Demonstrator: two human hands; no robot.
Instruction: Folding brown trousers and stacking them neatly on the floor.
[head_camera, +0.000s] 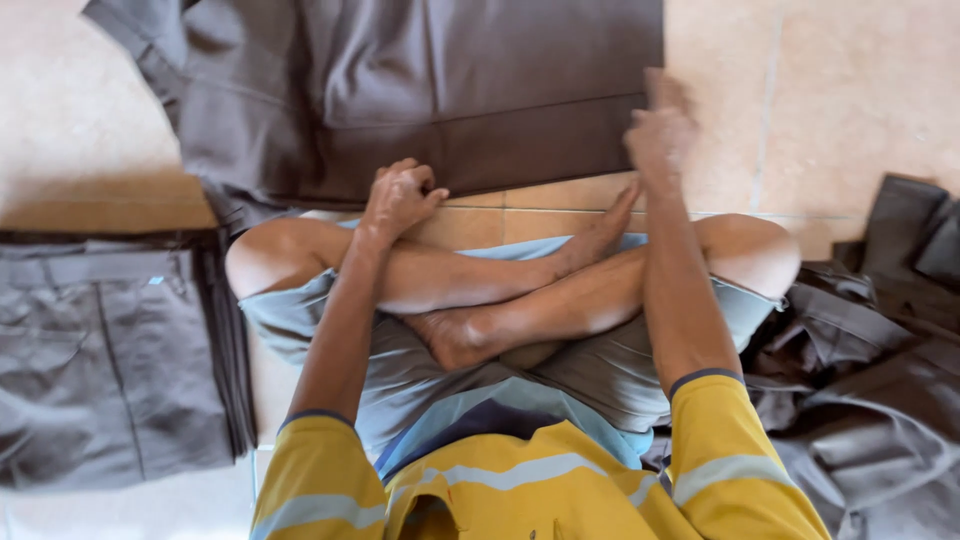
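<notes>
Closest in, a yellow shirt with pale stripes (540, 480) fills the bottom edge, and beyond it the person sits cross-legged on the tiled floor (860, 100) in light blue shorts (420, 380), bare feet tucked together. To the person's left lies a stack of folded grey trousers (110, 360), squared up neatly; to the right, a loose heap of dark garments (870, 380) spills against the knee. Further out, the left hand (398, 196) is curled into a loose fist right at the near hem of the dark grey garment (420, 90) spread flat on the floor ahead, fingers bent in, seemingly pinching the cloth edge, though the grip itself is hard to make out. The right hand (660, 125) is raised at the garment's right edge, blurred; whether it grips fabric can't be told.
</notes>
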